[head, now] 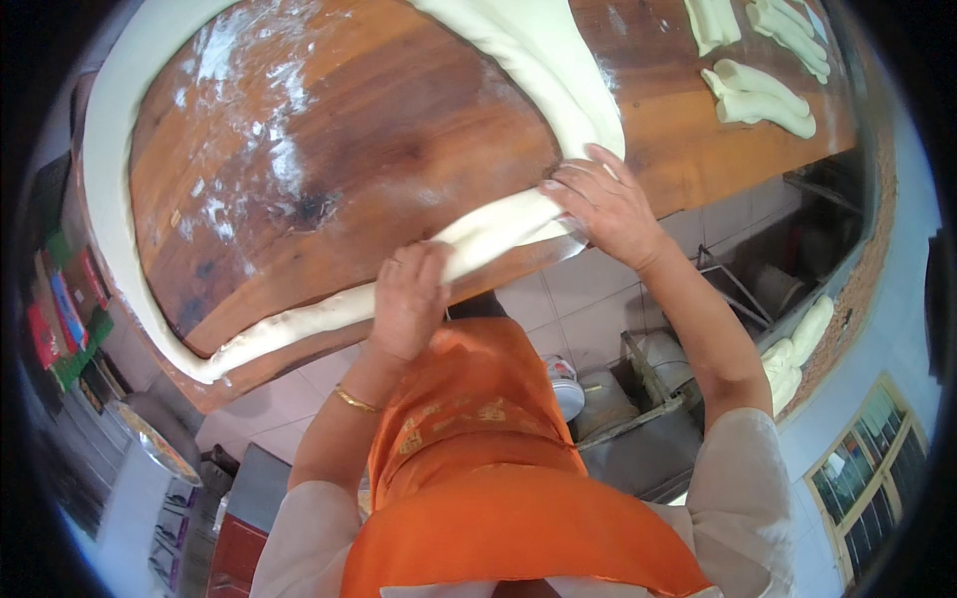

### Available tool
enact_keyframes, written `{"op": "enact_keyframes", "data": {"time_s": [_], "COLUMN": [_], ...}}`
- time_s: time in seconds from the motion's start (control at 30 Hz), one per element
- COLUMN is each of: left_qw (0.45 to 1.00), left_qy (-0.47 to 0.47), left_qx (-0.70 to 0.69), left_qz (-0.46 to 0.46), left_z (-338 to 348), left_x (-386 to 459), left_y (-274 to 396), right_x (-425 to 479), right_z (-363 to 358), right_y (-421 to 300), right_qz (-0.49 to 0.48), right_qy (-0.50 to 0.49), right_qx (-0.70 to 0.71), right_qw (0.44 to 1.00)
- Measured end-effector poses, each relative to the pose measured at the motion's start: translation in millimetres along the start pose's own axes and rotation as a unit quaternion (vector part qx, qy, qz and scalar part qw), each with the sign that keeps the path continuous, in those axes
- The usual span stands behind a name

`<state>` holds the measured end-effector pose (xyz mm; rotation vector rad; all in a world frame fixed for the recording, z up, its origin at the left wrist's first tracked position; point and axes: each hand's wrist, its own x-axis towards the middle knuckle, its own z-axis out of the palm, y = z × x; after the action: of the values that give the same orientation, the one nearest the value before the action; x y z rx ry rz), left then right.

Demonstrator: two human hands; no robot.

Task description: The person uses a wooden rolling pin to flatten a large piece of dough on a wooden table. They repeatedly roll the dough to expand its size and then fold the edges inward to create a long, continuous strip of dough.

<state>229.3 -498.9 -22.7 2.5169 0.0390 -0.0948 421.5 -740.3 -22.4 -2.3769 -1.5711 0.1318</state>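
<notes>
A long, thick strip of pale dough (493,233) lies along the near edge of a wooden table (389,134). It continues up the left side and around the far side as a wide loop, running partly out of view. My left hand (407,303) is closed over the narrower part of the strip near the table edge. Further right, my right hand (607,202) grips the dough where it bends away from me, with a thin flap beneath. Between my hands the dough looks folded lengthwise. Parts of it are hidden under my fingers.
White flour (284,149) is scattered inside the loop. Several short dough rolls (766,101) lie at the table's far right. More dough pieces (800,351) rest on a ledge at right. Below the table are a white bucket (567,396) and tiled floor (591,288).
</notes>
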Motion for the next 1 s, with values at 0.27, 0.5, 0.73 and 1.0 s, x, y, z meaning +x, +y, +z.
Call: {"op": "enact_keyframes", "data": {"time_s": [0.27,0.5,0.73,1.0], "left_qw": [0.998,0.963,0.98,0.991], "left_qy": [-0.043,-0.165,-0.133,0.021], "left_qx": [0.045,-0.194,0.005,0.126], "left_qz": [0.01,-0.084,-0.147,0.036], "left_z": [-24,-65,-57,-37], "left_x": [-1,24,41,-1], "left_y": [-5,-32,-70,-19], "right_x": [21,67,98,42], "right_z": [-3,-38,8,-5], "right_y": [-4,11,2,-1], "right_qz": [-0.036,0.022,-0.032,-0.041], "right_qy": [-0.047,-0.186,-0.123,-0.075], "right_qx": [0.073,0.156,0.05,0.071], "right_qw": [0.996,0.97,0.991,0.994]}}
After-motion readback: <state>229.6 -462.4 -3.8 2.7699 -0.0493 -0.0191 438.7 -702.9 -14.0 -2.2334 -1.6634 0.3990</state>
